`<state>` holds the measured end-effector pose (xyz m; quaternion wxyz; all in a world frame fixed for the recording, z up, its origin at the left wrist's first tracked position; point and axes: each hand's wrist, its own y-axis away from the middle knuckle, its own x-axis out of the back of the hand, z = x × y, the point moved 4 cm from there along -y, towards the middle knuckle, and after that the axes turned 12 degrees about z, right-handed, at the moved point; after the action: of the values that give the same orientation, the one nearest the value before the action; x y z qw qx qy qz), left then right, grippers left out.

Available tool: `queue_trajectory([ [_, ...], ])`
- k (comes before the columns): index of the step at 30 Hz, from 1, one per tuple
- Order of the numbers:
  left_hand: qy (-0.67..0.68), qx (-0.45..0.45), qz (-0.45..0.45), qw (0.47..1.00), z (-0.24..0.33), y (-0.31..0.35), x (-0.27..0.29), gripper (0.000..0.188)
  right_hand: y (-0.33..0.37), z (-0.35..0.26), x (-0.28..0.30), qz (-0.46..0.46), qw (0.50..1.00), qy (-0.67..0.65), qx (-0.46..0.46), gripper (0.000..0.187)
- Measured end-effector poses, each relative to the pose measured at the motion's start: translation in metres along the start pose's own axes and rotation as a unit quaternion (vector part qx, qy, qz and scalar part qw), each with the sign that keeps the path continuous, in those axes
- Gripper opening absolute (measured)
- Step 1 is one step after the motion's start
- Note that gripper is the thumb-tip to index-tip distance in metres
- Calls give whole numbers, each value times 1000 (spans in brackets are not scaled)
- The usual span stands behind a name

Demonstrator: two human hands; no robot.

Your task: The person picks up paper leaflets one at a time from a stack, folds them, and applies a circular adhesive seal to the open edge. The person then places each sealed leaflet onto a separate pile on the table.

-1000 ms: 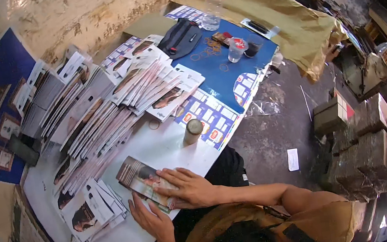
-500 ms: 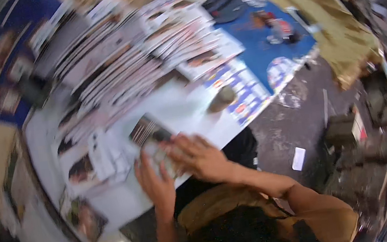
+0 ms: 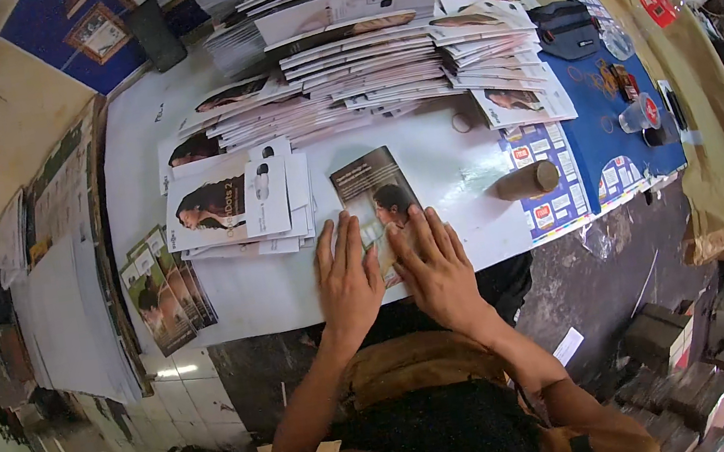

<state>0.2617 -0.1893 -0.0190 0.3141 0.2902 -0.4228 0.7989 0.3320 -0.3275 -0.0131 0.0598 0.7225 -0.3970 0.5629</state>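
Note:
A dark printed leaflet (image 3: 363, 179) with a picture of a person lies on the white table in front of me. My left hand (image 3: 348, 277) rests flat along its left side, fingers stretched forward. On its right, my right hand (image 3: 437, 269) lies with fingers extended, the fingertips on the leaflet's edge. Both palms hide the near part of the leaflet. Left of my hands sits a pile of white printed folders (image 3: 228, 204). Beyond it, several fanned leaflets (image 3: 168, 292) with green and dark pictures lie at the table's left edge.
Tall stacks of printed folders (image 3: 357, 68) fill the back of the table (image 3: 475, 232). A brown cylindrical object (image 3: 528, 180) lies at right, near a dark pouch (image 3: 567, 31) and a plastic cup (image 3: 639, 115) on a blue surface. Cardboard boxes (image 3: 659, 336) stand on the floor at right.
My view has turned and steadied, so the table now appears straighter. Both hands have spread apart and flattened on the leaflet, where they were closer together before.

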Motion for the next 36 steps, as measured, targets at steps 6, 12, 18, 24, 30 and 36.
queue_trajectory([
  [6, 7, 7, -1, 1000, -2, 0, -2, 49, 0, -1, -3, 7, 1000, 14, 10, 55],
  [12, 5, 10, -3, 1000, 0, -1, -1, 49, -1, 0, -2, 8, 1000, 13, 17, 56],
  [18, 4, 3, -1, 1000, -2, 0, -3, 48, -1, -1, -3, 8, 1000, 12, 17, 57],
  [24, 0, -7, -4, 1000, -3, 1, -4, 46, 0, 0, -3, 1, 1000, 13, 20, 55],
  [30, -3, -10, -9, 1000, -1, -1, -2, 46, 0, 1, -3, -4, 1000, 9, 21, 56],
  [36, 13, -2, -2, 1000, 3, -6, 1, 46, 0, 1, -3, -3, 1000, 9, 26, 54],
])
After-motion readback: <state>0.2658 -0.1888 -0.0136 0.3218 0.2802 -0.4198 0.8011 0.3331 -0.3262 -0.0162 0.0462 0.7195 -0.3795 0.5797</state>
